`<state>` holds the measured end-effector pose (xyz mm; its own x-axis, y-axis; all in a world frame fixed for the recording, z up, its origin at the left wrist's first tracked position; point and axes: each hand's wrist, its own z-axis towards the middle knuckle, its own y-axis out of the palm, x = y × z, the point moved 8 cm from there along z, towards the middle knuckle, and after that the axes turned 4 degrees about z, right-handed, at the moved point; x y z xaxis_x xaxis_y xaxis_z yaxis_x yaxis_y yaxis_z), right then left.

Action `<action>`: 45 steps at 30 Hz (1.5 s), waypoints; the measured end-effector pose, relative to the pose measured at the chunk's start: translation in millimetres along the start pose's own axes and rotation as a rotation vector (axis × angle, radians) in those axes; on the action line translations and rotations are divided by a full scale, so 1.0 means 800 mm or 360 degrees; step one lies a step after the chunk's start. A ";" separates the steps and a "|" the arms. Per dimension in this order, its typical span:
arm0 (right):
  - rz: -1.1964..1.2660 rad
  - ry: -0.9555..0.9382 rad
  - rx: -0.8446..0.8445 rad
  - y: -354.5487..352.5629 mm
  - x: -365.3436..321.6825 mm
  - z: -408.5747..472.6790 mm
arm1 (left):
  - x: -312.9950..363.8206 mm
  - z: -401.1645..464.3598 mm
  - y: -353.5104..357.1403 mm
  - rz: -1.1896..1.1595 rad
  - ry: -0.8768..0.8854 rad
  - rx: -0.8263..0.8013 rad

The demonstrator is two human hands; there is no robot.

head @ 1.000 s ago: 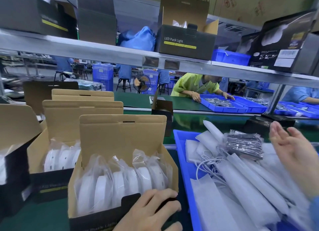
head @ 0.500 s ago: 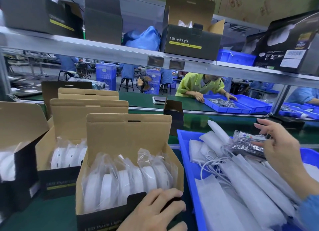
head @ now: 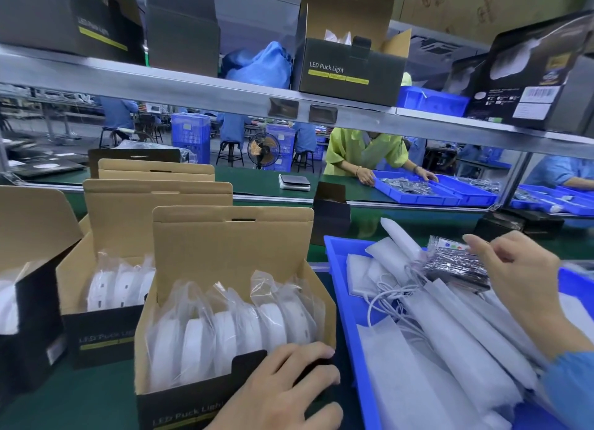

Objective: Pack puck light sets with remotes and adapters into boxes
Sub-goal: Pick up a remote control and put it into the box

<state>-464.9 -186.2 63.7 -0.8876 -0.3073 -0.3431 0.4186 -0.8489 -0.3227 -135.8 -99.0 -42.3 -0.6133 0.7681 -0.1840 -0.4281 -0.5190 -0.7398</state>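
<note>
- Right hand [head: 520,278] is over the far part of the blue bin [head: 340,288], fingers curled, fingertips on the stack of bagged remotes [head: 456,265]. Looks like a pinch on the top bag; can't tell for sure that it has a hold.
- Remote stack lies on top of the white foam-sleeved adapters [head: 456,339], toward the bin's far edge, just under and left of the right hand.
- Left hand [head: 283,384] rests on the front right corner of the nearest open box [head: 231,246], fingers loosely bent over the black front flap, steadying it rather than clamping.
- That box sits at the counter's [head: 64,407] near edge, touching the bin's left wall. Lid flap stands upright; a row of bagged puck lights [head: 238,330] stands on edge inside.
- Loose white cables [head: 385,298] lie among the sleeves, between box and remote stack.
- More open boxes [head: 106,269] with puck lights queue behind and to the left, toward the counter's far left.
</note>
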 end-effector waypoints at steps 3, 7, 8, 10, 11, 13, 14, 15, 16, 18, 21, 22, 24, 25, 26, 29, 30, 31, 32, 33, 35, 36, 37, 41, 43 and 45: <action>0.0095 0.0050 -0.0142 0.007 -0.007 -0.003 | 0.006 -0.004 -0.001 -0.0034 0.0101 0.0055; 0.0151 0.0131 -0.0435 0.024 -0.011 -0.008 | 0.007 -0.003 -0.005 0.0030 0.0135 0.0096; 0.0149 0.0183 -0.0485 0.027 -0.009 -0.010 | 0.007 -0.003 -0.006 0.0027 0.0134 0.0085; 0.0105 0.0139 -0.0538 0.031 -0.011 -0.012 | 0.007 -0.002 -0.008 0.0022 0.0140 0.0124; 0.0084 0.0098 -0.0554 0.033 -0.012 -0.013 | 0.007 -0.002 -0.009 0.0017 0.0144 0.0138; 0.0095 0.0167 -0.0606 0.037 -0.006 -0.015 | 0.008 -0.002 -0.009 -0.0008 0.0144 0.0171; 0.0106 0.0224 -0.0659 0.040 0.000 -0.016 | 0.007 -0.001 -0.010 -0.0037 0.0132 0.0187; 0.0121 0.0264 -0.0699 0.043 0.005 -0.016 | 0.005 -0.001 -0.012 -0.0067 0.0120 0.0199; 0.0174 0.0313 -0.0708 0.043 0.008 -0.016 | 0.005 0.000 -0.013 -0.0088 0.0111 0.0211; 0.0491 0.0487 -0.0607 0.032 0.011 -0.005 | 0.005 0.000 -0.013 -0.0103 0.0112 0.0219; 0.0638 0.0571 -0.0530 0.011 0.021 0.021 | 0.006 0.000 -0.014 -0.0079 0.0109 0.0234; 0.0395 0.0477 -0.0742 0.014 0.020 0.024 | 0.006 0.000 -0.015 -0.0070 0.0110 0.0241; -0.0163 0.0376 -0.1370 0.034 0.022 0.001 | 0.009 0.000 -0.015 -0.0023 0.0144 0.0228; -0.0320 0.0375 -0.1591 0.041 0.025 -0.013 | 0.011 0.000 -0.015 0.0002 0.0165 0.0217; -0.0438 0.0354 -0.1695 0.045 0.028 -0.021 | 0.012 0.001 -0.015 0.0016 0.0179 0.0215; -0.0694 0.0196 -0.1658 0.050 0.036 -0.019 | 0.014 0.002 -0.014 0.0026 0.0204 0.0194; -0.0778 0.0093 -0.1630 0.050 0.033 -0.017 | 0.014 0.002 -0.013 0.0039 0.0211 0.0189; -0.0816 -0.0004 -0.1584 0.050 0.030 -0.015 | 0.014 0.001 -0.013 0.0054 0.0216 0.0190; -0.0779 -0.0065 -0.1510 0.048 0.027 -0.010 | 0.013 0.001 -0.012 0.0067 0.0217 0.0198; -0.0710 -0.0111 -0.1420 0.046 0.021 -0.006 | 0.012 0.000 -0.013 0.0077 0.0212 0.0216; -0.0538 -0.0114 -0.1272 0.040 0.008 0.001 | 0.011 0.001 -0.015 0.0090 0.0198 0.0267; -0.0464 -0.0075 -0.1205 0.036 0.006 0.005 | 0.011 0.000 -0.016 0.0098 0.0200 0.0290; -0.0408 -0.0018 -0.1135 0.030 0.007 0.011 | 0.012 0.000 -0.016 0.0099 0.0209 0.0308; -0.0257 0.0430 -0.1069 0.020 0.033 0.027 | 0.015 -0.002 -0.020 0.0077 0.0243 0.0342; 0.0047 0.0728 -0.0960 0.013 0.041 0.032 | 0.015 -0.001 -0.020 0.0072 0.0246 0.0345; 0.0199 0.0893 -0.0795 0.000 0.048 0.036 | 0.016 -0.002 -0.021 0.0076 0.0250 0.0353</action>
<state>-504.3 -210.6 76.1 -0.6530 -0.0104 -0.7573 0.6652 -0.4858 -0.5670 -135.7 -79.9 -33.6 -0.5333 0.7805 -0.3262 -0.5466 -0.6122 -0.5713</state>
